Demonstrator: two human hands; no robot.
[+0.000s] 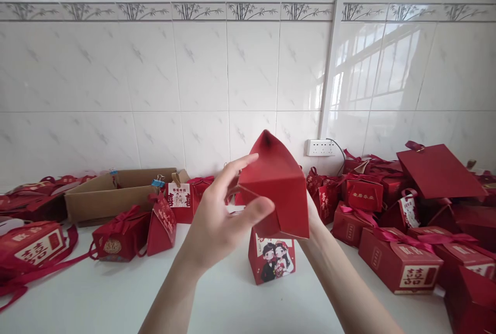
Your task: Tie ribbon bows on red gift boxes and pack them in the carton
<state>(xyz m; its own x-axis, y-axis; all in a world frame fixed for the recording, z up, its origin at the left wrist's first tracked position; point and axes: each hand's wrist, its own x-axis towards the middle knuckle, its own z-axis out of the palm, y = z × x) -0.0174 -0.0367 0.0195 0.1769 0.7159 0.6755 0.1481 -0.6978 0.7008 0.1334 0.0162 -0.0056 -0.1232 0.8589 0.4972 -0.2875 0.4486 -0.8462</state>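
A plain red paper gift box (273, 197) with a folded, pointed top is held up in front of me above the table. My left hand (227, 207) grips its left side, thumb across the near face and index finger along the upper edge. Against the box's right side and back is my right hand (312, 212); the box hides its fingers. Just below and behind stands a smaller red box with a cartoon bride and groom (273, 261), upright on the white table (228, 292) and partly covered by the held box.
At left, an open brown cardboard box (112, 205) carries blue binder clips (158, 181), with ribboned red boxes (122, 236) nearby. Many more red boxes (403, 261) crowd the right side. On the tiled wall behind is a white power strip (321, 148) with a cable.
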